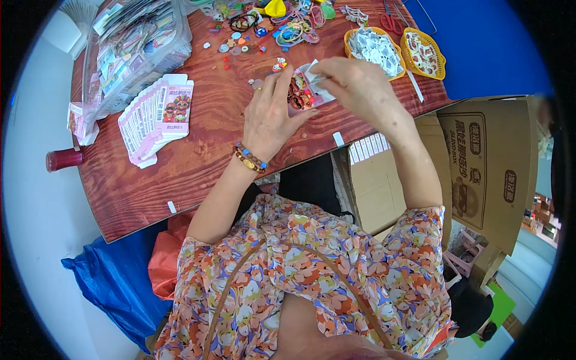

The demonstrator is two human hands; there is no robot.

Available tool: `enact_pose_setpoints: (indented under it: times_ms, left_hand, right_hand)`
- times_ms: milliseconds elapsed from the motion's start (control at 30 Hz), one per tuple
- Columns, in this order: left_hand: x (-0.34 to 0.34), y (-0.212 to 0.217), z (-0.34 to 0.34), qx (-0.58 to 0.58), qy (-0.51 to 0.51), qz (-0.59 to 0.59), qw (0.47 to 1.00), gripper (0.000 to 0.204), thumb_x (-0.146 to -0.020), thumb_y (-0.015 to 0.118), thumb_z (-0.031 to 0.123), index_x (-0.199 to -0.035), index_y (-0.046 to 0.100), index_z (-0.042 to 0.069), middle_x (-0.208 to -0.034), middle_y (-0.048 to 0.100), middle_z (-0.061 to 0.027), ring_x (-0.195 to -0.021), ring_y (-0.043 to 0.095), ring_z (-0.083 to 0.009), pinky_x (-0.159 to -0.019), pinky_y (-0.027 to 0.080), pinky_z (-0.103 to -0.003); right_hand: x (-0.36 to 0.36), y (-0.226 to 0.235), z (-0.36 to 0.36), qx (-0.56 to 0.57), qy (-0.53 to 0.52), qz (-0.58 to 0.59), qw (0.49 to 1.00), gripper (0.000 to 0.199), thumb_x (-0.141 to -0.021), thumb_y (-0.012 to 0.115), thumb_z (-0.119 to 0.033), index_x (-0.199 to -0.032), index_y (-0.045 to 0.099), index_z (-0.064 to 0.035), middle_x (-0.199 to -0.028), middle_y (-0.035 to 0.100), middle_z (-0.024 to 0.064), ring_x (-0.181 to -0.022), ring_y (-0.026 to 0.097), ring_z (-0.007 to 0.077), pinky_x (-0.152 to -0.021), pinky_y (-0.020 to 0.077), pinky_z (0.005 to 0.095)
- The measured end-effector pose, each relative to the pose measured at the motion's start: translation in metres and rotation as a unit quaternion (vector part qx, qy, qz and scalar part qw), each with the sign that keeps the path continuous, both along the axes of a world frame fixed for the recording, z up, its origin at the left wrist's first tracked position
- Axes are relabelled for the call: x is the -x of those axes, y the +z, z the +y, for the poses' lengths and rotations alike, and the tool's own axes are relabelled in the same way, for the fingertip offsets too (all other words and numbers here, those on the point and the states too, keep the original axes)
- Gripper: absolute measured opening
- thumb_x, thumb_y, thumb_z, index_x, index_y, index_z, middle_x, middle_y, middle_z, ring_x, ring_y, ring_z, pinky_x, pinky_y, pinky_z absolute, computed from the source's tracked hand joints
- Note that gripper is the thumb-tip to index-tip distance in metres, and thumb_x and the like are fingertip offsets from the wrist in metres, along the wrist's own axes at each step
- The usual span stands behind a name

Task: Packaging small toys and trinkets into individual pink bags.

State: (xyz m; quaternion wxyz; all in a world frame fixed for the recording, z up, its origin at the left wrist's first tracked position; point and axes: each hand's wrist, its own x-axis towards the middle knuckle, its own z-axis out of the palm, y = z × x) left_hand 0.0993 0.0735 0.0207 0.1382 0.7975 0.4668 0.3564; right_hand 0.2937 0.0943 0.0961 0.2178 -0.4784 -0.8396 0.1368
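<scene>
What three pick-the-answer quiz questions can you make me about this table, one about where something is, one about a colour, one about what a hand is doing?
1. Where is the fanned stack of pink and white cards?
A. left of the hands
B. inside a basket
C. on the floor

2. What colour are the two baskets?
A. green
B. yellow
C. black

3. What is the right hand doing?
A. resting flat
B. pinching a small clear packet
C. holding scissors

Answers: A, the cards lie on the wooden table, left of both hands; B, both rims are yellow; B, its fingers grip the packet's top edge.
</scene>
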Motion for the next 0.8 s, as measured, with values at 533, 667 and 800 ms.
enact_pose_setpoints:
  times_ms: [533, 667, 800]
  left_hand:
    - [0.005, -0.018, 0.006, 0.036, 0.011, -0.046, 0.998, 0.081, -0.07, 0.087, 0.025, -0.137, 0.048, 0.001, -0.117, 0.06, -0.0198, -0.105, 0.061, -0.0368, -0.088, 0.052, -0.043]
    - [0.018, -0.016, -0.005, 0.102, 0.041, -0.085, 0.99, 0.076, -0.071, 0.087, 0.018, -0.135, 0.05, -0.001, -0.118, 0.06, -0.0189, -0.106, 0.062, -0.0344, -0.089, 0.051, -0.04]
    - [0.033, -0.032, -0.009, 0.147, 0.051, -0.125, 0.98, 0.075, -0.072, 0.088, 0.016, -0.135, 0.05, -0.001, -0.12, 0.06, -0.0177, -0.109, 0.062, -0.0312, -0.091, 0.051, -0.04]
  right_hand:
    - [0.002, 0.0, -0.005, 0.268, -0.02, 0.189, 0.944, 0.037, -0.099, 0.059, -0.018, -0.136, 0.057, -0.0116, -0.095, 0.072, 0.0066, -0.052, 0.058, 0.009, -0.051, 0.0501, 0.0258]
    - [-0.081, 0.001, 0.037, 0.092, -0.198, 0.302, 0.928, 0.025, -0.096, 0.061, -0.015, -0.118, 0.068, -0.0065, -0.096, 0.073, 0.0023, -0.062, 0.063, 0.0086, -0.053, 0.0473, 0.0214]
    - [-0.247, -0.058, 0.087, 0.006, -0.452, 0.056, 0.89, 0.025, -0.09, 0.069, -0.024, -0.106, 0.071, -0.0056, -0.089, 0.072, 0.0041, -0.068, 0.066, 0.0126, -0.057, 0.0491, 0.0264]
